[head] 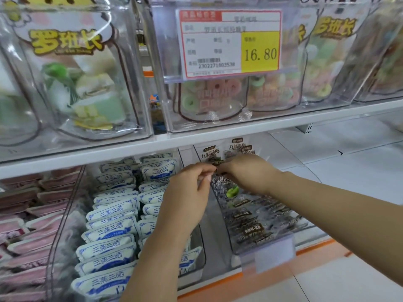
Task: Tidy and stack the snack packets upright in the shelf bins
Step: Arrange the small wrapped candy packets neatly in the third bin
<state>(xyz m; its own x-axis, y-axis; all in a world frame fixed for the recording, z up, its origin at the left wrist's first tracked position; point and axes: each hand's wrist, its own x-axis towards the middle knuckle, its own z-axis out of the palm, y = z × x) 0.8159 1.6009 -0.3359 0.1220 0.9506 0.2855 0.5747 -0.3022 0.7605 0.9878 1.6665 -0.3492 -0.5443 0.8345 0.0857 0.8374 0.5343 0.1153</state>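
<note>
Shelf bin (220, 223): left hand (187, 192), right hand (246, 173) pinch packet (222, 186) upright.

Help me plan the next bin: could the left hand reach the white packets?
Probably yes, once freed: the left hand pinches a plum packet with the right hand, but the white packets stand uncovered just below its forearm, with nothing between.

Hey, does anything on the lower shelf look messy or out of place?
Yes: the dark packets in the right-hand bin lie flat in a jumbled heap, with only a few upright at the back. The blue-and-white packets beside them sit in tidy rows.
</note>
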